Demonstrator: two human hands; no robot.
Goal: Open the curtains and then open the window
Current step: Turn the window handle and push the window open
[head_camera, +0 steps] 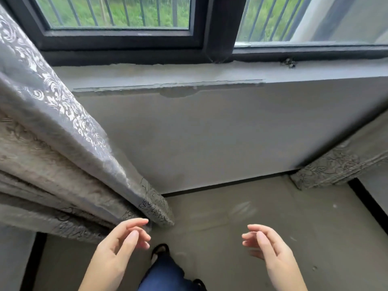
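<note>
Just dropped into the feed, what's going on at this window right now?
A person stands facing the window, both hands low and empty. The left hand hovers, fingers spread, just short of the hem of the left curtain, which is bunched to that side. The right hand is open in mid-air over the floor. The right curtain is drawn to the far edge. The glass is uncovered; whether the sash is already slid open cannot be told.

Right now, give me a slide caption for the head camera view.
Both curtains drawn aside, left hand and right hand open and empty below the dark-framed window.
</note>
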